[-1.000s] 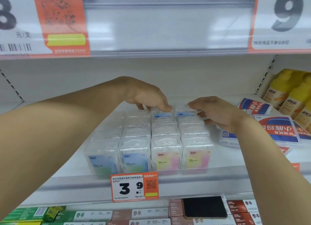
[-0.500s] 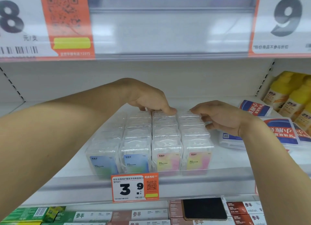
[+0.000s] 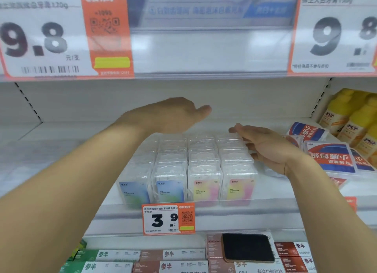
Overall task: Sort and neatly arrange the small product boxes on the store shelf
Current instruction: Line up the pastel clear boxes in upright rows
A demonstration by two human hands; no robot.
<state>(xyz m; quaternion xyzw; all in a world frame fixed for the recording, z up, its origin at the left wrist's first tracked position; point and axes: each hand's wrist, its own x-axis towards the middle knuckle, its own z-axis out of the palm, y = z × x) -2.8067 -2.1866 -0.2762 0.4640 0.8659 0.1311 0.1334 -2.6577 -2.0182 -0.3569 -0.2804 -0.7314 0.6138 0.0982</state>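
Observation:
Several small clear plastic boxes (image 3: pixel 202 162) stand in tidy rows on the white shelf (image 3: pixel 61 150), front labels blue-green on the left and yellow-pink on the right. My left hand (image 3: pixel 175 115) hovers over the back of the rows, fingers straight, holding nothing. My right hand (image 3: pixel 265 146) lies with flat fingers along the right side of the block, at the rear boxes of the rightmost row.
Flat red-and-blue packs (image 3: pixel 330 156) lie just right of the boxes, yellow bottles (image 3: pixel 353 117) beyond them. A 3.9 price tag (image 3: pixel 168 218) hangs on the shelf's front rail. A dark phone (image 3: pixel 247 247) rests on toothpaste cartons (image 3: pixel 169 254) on the shelf below.
My left hand has lifted off the rear boxes and opened. My right hand let go of the back-right box and flattened against the block's right side. The view tilted up.

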